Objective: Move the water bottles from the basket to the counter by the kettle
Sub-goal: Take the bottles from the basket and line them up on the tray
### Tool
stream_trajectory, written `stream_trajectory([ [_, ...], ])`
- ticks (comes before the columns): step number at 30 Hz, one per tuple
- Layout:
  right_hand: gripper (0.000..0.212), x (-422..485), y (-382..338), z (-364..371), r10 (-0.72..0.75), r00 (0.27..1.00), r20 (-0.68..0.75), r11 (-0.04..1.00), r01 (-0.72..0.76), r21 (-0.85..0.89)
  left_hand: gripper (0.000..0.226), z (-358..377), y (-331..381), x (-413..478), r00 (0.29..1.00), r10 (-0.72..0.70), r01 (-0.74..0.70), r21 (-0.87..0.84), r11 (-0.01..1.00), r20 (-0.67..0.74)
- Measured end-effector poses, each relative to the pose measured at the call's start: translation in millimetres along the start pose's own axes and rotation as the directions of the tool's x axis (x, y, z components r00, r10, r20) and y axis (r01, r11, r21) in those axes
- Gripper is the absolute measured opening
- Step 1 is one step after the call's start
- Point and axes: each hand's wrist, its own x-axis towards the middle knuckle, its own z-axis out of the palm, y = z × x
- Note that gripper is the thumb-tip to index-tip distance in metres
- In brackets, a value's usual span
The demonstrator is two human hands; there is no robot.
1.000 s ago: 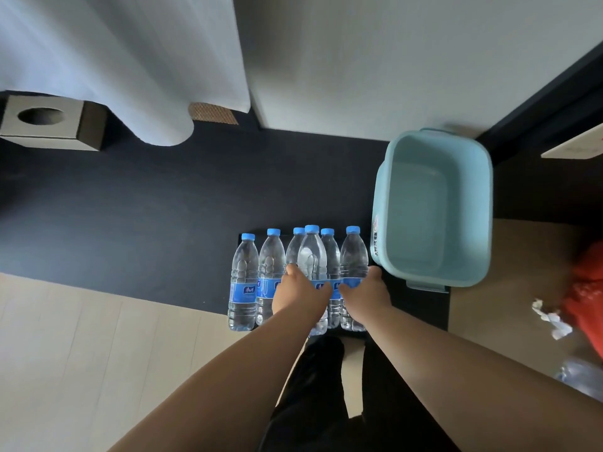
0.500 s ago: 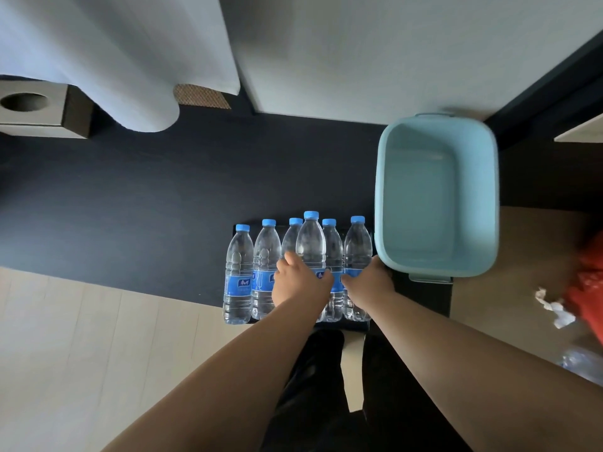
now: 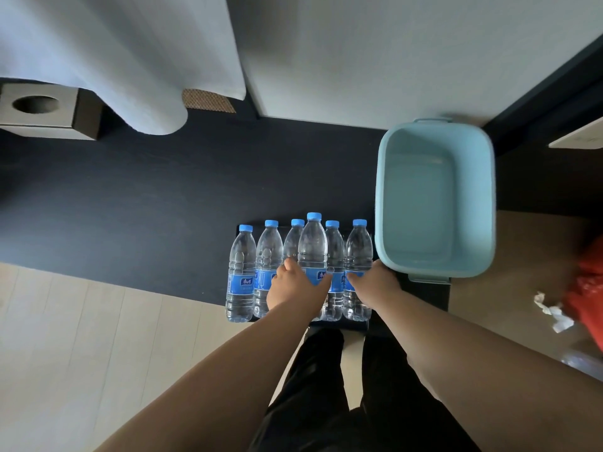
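Note:
Several clear water bottles with blue caps and labels stand in a row on a dark tray (image 3: 355,325) at the front edge of the black counter (image 3: 130,203). My left hand (image 3: 295,287) is wrapped around the middle bottle (image 3: 312,249), which sits slightly forward of and higher than the others. My right hand (image 3: 375,283) grips the rightmost bottle (image 3: 358,252) at its label. The light blue basket (image 3: 380,197) stands just right of the row, with nothing visible inside it. No kettle is in view.
A brown tissue box (image 3: 42,112) sits at the far left of the counter, beside a hanging white cloth (image 3: 114,60). Crumpled white paper (image 3: 551,313) and something red (image 3: 587,285) lie at the right edge. Pale wood floor lies below.
Both hands stay on the same bottles. The view has shifted slightly, and the middle bottle sits a little higher against the row than one second ago.

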Motion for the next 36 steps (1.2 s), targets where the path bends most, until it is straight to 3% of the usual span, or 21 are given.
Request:
stream_trajectory([
  [8, 0.076, 5, 13, -2, -0.047, 0.997, 0.055, 0.998, 0.050, -0.046, 0.070, -17, -50, 7, 0.991, 0.129, -0.127, -0.046, 0.991, 0.045],
  [12, 0.083, 5, 27, -3, -0.119, 0.992, 0.040, 0.979, 0.124, -0.162, 0.053, -25, -83, 12, 0.971, 0.239, -0.238, 0.061, 0.969, -0.013],
  [15, 0.075, 2, 35, -6, -0.175, 0.982, 0.072, 0.946, 0.188, -0.264, 0.040, -30, -102, 17, 0.961, 0.277, -0.270, 0.153, 0.951, -0.024],
  [23, 0.061, 0, 50, -18, -0.275, 0.951, 0.144, 0.866, 0.309, -0.394, 0.050, -41, -138, 38, 0.923, 0.371, -0.333, 0.273, 0.903, -0.104],
  [26, 0.067, 3, 51, -20, -0.283, 0.945, 0.166, 0.846, 0.328, -0.420, 0.058, -44, -144, 46, 0.939, 0.315, -0.263, 0.295, 0.918, -0.142],
  [29, 0.075, 6, 48, -17, -0.278, 0.946, 0.168, 0.855, 0.324, -0.406, 0.066, -44, -153, 55, 0.981, 0.155, -0.123, 0.249, 0.961, -0.113],
  [33, 0.069, 11, 45, -9, -0.240, 0.960, 0.142, 0.913, 0.273, -0.303, 0.059, -39, -155, 65, 0.995, -0.014, 0.012, 0.021, 1.000, 0.094],
  [36, 0.060, 13, 40, 0, -0.197, 0.972, 0.128, 0.960, 0.218, -0.176, 0.050, -34, -150, 67, 0.988, -0.068, 0.090, -0.168, 0.982, 0.136],
])
